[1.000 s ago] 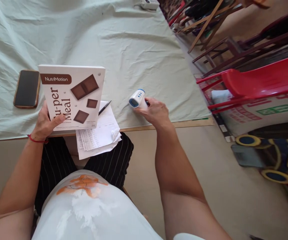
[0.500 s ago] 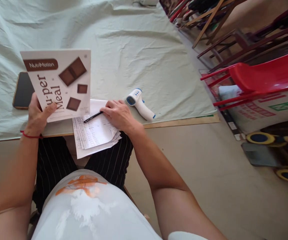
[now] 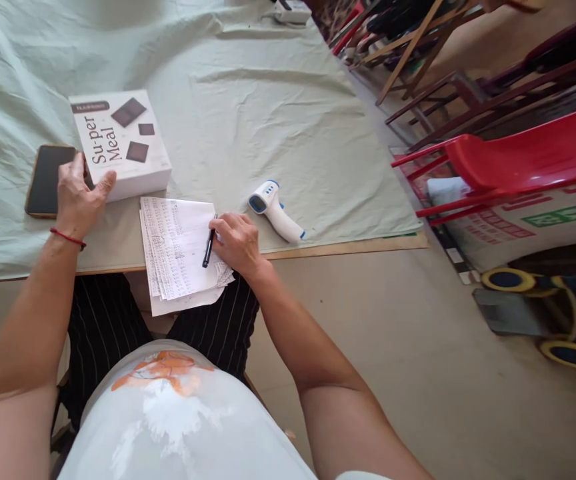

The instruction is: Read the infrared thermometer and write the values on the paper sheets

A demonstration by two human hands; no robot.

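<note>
"Where is the left hand (image 3: 79,195)?"

"Left of centre in the frame, holding the white box (image 3: 127,147) marked 'Su-per Meal'. Its grip spans the near left corner, thumb against the near side. I can't tell if the box rests fully on the pale green cloth (image 3: 268,120)."

"And the right hand (image 3: 239,241)?"

"Near the middle of the frame, its grip narrowed around a black pen (image 3: 209,250), which slants over the papers (image 3: 181,243)."

"How do those lie?"

"Stacked unevenly, left of centre, with rows of writing, their lower part jutting past the near edge of the worktop (image 3: 358,246)."

"What else is close by?"

"A dark phone (image 3: 47,181) at the left, just beside the left hand, and a white-and-blue thermometer gun (image 3: 278,213) lying right of the right hand, near but apart."
</note>
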